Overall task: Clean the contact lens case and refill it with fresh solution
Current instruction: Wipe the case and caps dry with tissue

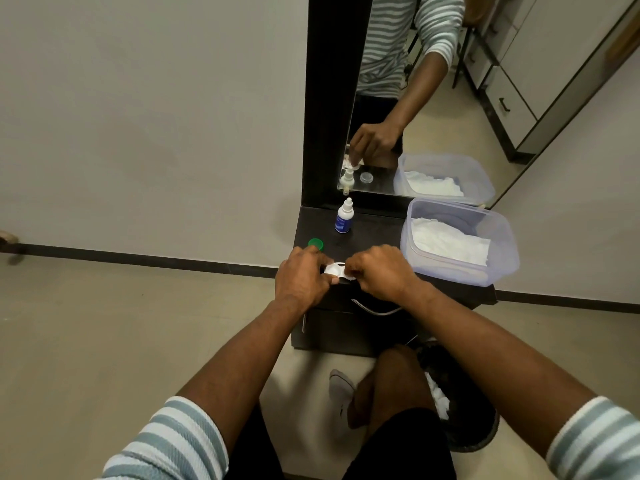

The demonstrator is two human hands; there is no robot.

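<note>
A white contact lens case (pixel 336 270) lies at the front of the dark dresser top (pixel 374 230), held between both hands. My left hand (pixel 303 277) grips its left end with thumb and fingers. My right hand (pixel 379 271) pinches its right end, and that part of the case is mostly hidden. A green cap (pixel 316 244) rests on the top just behind my left hand. A small white solution bottle (pixel 344 216) with a blue label stands upright further back, near the mirror.
A clear plastic tub (pixel 460 242) holding white tissues sits at the right of the dresser top. A mirror (pixel 415 98) rises behind and reflects the hands, bottle and a clear cap. A dark bin (pixel 464 403) with crumpled tissue stands on the floor below right.
</note>
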